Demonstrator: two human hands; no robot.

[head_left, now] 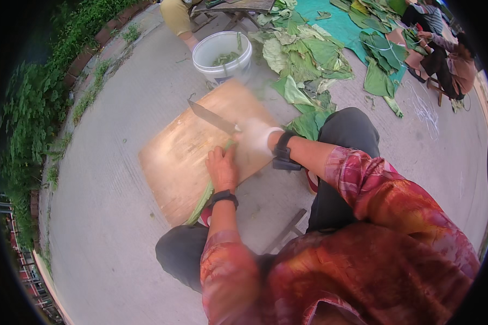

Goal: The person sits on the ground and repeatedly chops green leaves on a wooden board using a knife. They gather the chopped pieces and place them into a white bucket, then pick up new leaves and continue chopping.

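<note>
A wooden board (195,150) lies at a slant before me. On its near side my left hand (222,165) presses down on a rolled green leaf (203,201), which runs from under the fingers back past the board's near edge. My right hand (255,132), in a white glove, is shut on the handle of a broad-bladed knife (211,117). The blade points to the upper left over the board, beside the leaf's far end. Part of the leaf is hidden by the left hand, and a blurred patch covers the glove.
Past the board stands a white plastic bucket (221,75) with cut green pieces inside. Large green leaves (309,53) lie to the right, partly on a teal sheet (321,20). A person (451,65) sits at the right; another's leg (177,18) is beside a low table (244,5).
</note>
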